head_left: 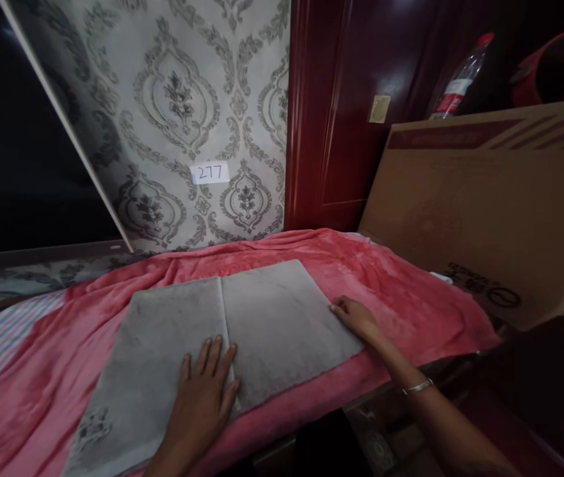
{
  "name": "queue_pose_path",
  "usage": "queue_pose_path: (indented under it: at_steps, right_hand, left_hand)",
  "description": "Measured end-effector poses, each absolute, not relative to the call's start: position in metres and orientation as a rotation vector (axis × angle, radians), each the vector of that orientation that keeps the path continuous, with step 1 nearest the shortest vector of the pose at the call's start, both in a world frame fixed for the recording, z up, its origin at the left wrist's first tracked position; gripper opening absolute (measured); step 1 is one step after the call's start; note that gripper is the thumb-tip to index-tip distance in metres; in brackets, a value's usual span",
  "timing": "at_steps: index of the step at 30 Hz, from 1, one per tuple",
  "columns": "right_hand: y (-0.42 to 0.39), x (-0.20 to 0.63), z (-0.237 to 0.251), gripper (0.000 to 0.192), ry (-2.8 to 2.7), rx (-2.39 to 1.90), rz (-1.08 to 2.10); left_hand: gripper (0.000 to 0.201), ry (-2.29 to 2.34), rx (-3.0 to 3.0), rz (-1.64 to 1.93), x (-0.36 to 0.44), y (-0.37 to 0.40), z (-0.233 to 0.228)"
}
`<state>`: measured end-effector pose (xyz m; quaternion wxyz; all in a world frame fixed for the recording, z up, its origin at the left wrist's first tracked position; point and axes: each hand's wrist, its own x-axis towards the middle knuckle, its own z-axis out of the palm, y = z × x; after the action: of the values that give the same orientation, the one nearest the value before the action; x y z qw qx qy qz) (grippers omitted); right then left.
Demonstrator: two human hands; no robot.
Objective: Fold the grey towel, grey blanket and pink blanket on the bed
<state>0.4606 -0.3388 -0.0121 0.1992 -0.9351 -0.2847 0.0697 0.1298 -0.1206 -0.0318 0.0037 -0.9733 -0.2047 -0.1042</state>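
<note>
Far left: dark window, patterned wallpaper (172,99) with paper label "277" (210,173). Pink blanket (401,291) spread across surface. Grey folded towel (242,331) lies flat on blanket, centre, fold seam running near to far. Left hand (202,397) pressed flat on seam near edge, fingers slightly spread, gripping nothing. Right hand (356,318) at towel's right edge, fingers curled loosely on cloth, bracelet (418,386) on wrist. Cardboard box (490,199) right, plastic bottle (460,76) behind. Risk: plush blanket slides, layers shift askew.
</note>
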Motion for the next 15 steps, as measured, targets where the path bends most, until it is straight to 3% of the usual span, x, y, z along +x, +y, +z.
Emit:
queue_pose_path:
  at_steps: [9, 15]
  right_hand:
    - [-0.333, 0.457, -0.014, 0.036, -0.792, -2.364, 0.313]
    - [-0.351, 0.447, -0.014, 0.05, -0.592, -1.573, 0.823]
  left_hand:
    - [0.054, -0.674, -3.036, -0.289, 0.13, -0.121, -0.027]
    - [0.054, -0.666, -3.072, -0.314, 0.129, -0.119, -0.03]
